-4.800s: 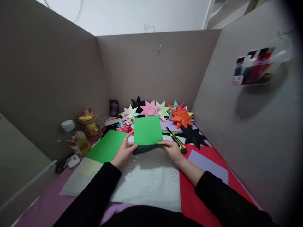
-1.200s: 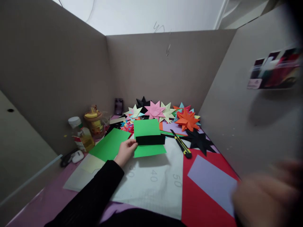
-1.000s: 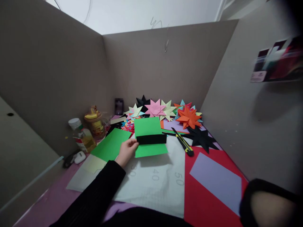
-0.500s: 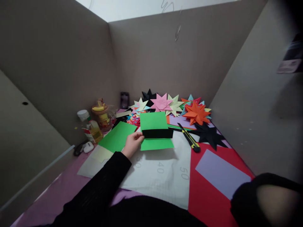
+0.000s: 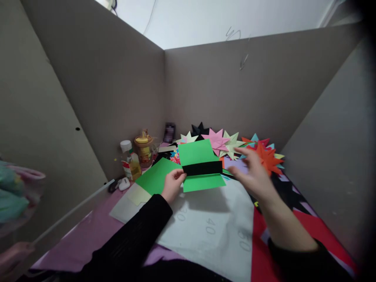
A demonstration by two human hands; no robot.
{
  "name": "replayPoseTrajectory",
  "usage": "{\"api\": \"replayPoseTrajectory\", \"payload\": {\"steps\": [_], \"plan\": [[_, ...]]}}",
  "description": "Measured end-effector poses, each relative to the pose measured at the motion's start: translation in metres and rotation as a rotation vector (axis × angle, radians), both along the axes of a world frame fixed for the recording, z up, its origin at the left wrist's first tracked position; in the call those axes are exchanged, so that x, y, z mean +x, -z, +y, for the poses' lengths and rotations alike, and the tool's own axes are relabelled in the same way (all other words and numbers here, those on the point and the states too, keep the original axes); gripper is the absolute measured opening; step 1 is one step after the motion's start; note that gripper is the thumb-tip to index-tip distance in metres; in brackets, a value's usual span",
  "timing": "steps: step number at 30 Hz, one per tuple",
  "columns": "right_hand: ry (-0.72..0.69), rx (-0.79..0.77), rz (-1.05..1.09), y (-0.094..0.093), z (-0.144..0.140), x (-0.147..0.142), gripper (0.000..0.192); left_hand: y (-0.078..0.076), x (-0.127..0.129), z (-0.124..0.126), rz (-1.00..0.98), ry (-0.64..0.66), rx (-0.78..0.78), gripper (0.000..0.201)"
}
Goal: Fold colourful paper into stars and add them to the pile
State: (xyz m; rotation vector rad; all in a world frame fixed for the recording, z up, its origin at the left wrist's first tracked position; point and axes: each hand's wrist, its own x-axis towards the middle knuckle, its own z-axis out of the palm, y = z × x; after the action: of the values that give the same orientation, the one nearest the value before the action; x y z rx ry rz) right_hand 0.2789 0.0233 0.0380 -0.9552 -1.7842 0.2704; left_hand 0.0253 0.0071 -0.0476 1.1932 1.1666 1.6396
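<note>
Two hands were at work: the left hand (image 5: pixel 172 185) pinched the left edge of the green-and-black folded paper (image 5: pixel 201 168) above the worktop's (image 5: pixel 205 231) middle, steadying it, while the right hand (image 5: pixel 255 172), fingers spread and empty, hovered beside it.

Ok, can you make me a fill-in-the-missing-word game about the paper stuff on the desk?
1. The left hand holds a folded sheet that is ____ with a black band.
2. The star right behind that sheet is ____.
3. The right hand is open and holds ____.

Missing words: green; pink; nothing
</note>
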Motion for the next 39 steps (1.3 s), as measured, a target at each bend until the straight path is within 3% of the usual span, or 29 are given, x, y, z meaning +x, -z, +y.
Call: {"api": "replayPoseTrajectory", "payload": {"steps": [4,8,10,13,17,21,26,30,33,35,39], "plan": [[-0.204,-0.268,0.075,0.020,0.024,-0.010,0.023,0.002,-0.001,0.002,0.025,0.006,0.003,0.023],[-0.330,-0.418,0.573,0.032,0.040,-0.005,0.031,0.003,-0.006,0.007,-0.080,-0.056,-0.024,0.027],[-0.423,-0.414,0.680,0.029,0.039,0.002,0.029,0.003,-0.010,0.011,-0.169,-0.084,-0.064,0.029],[-0.562,-0.389,0.581,0.023,0.031,0.006,0.023,0.003,-0.014,0.013,-0.255,-0.050,-0.139,0.034],[-0.631,-0.407,0.513,0.024,0.025,0.000,0.030,0.004,-0.015,0.014,-0.350,0.011,-0.186,0.032],[-0.580,-0.433,0.532,0.030,0.027,-0.007,0.037,0.004,-0.014,0.014,-0.390,0.025,-0.230,0.022],[-0.476,-0.433,0.404,0.045,0.032,-0.022,0.025,-0.001,-0.008,0.007,-0.339,0.225,-0.339,0.021],[-0.344,-0.472,0.564,0.062,0.037,-0.034,0.024,-0.005,-0.003,0.003,-0.355,0.392,-0.349,0.021],[-0.276,-0.463,0.640,0.070,0.040,-0.035,0.025,-0.005,-0.002,0.001,-0.380,0.463,-0.356,0.034],[-0.239,-0.450,0.631,0.074,0.041,-0.036,0.025,-0.003,-0.001,0.001,-0.260,0.382,-0.309,0.040],[-0.162,-0.398,0.619,0.082,0.039,-0.043,0.026,0.002,0.002,-0.001,0.166,-0.021,-0.032,0.033]]}}
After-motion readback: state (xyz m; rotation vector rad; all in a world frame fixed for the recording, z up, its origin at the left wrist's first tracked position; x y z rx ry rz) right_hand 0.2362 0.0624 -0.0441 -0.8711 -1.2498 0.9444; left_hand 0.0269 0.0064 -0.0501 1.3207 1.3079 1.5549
